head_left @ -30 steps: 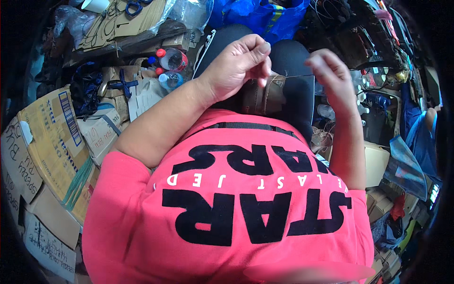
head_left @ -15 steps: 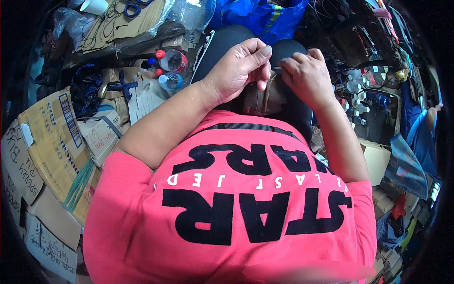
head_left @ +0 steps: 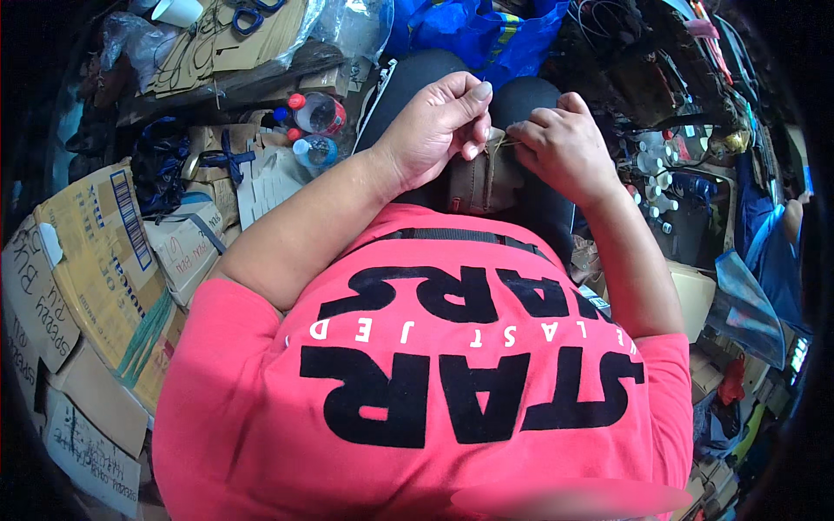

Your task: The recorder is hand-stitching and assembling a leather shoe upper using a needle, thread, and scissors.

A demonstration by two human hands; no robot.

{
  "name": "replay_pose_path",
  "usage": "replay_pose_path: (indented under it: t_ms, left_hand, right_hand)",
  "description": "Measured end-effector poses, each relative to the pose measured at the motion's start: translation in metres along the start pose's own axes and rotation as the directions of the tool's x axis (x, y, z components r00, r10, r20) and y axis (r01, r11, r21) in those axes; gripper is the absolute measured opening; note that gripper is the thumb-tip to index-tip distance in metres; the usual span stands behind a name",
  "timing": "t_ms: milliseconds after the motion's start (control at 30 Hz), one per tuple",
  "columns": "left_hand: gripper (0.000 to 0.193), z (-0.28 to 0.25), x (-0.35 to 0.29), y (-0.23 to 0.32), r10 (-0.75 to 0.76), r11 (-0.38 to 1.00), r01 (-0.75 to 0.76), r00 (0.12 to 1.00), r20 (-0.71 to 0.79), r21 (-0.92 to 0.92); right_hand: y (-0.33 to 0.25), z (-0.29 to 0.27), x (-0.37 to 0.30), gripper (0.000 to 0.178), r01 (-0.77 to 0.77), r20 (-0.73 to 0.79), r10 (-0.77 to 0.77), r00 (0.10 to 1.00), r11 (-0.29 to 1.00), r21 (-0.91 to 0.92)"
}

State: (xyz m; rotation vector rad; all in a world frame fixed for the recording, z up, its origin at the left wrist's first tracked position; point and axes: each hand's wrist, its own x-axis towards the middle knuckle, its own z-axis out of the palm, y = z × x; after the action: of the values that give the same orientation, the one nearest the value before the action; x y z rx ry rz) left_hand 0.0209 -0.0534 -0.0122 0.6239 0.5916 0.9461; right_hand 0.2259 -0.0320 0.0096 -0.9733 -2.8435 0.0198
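Observation:
Between my knees sits a brown item [head_left: 473, 184] with a stitched seam, perhaps a shoe; its far part is hidden by my hands. My left hand [head_left: 447, 117] is above it on the left, thumb and forefinger pinched together on something too small to make out. To the right, my right hand [head_left: 563, 146] is closed, its fingers pinching a thin yellowish thread [head_left: 499, 142]. This thread runs from the right fingertips toward the brown item, just below the left fingers. The two hands are a short way apart.
Plastic bottles [head_left: 316, 115] stand left of my knees, near stacked cardboard boxes [head_left: 95, 252]. A blue bag [head_left: 521, 39] lies beyond my knees. On the right are several small white-capped bottles [head_left: 656, 169] and a hanging blue cloth [head_left: 749, 304]. Flat cardboard [head_left: 248, 52] lies at the far left.
My right hand has shifted slightly down, and the yellowish thread at its fingertips now shows. My left hand has moved slightly left, still pinched.

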Motion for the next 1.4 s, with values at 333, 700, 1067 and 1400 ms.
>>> replay_pose_path:
  t_ms: [333,700,1067,1400]
  left_hand:
    - [0.01,-0.008,-0.009,0.014,0.096,0.994,-0.1,0.992,-0.078,-0.048]
    - [0.014,-0.085,-0.05,0.027,0.187,0.971,-0.218,0.946,-0.266,-0.093]
    - [0.02,-0.017,-0.017,0.051,0.547,0.175,-0.456,0.782,0.299,0.873]
    - [0.008,-0.008,0.003,0.052,0.573,0.337,-0.387,0.807,0.139,0.859]
  right_hand:
    - [0.011,-0.003,0.001,0.011,-0.057,-0.179,0.053,0.982,0.998,-0.017]
    - [0.013,0.007,-0.052,0.031,-0.215,-0.004,0.217,0.976,0.972,0.093]
    - [0.0,-0.031,-0.01,0.041,-0.062,-0.183,0.445,0.877,0.483,0.873]
    - [-0.03,-0.023,0.021,0.04,-0.115,-0.226,0.393,0.891,0.677,0.727]
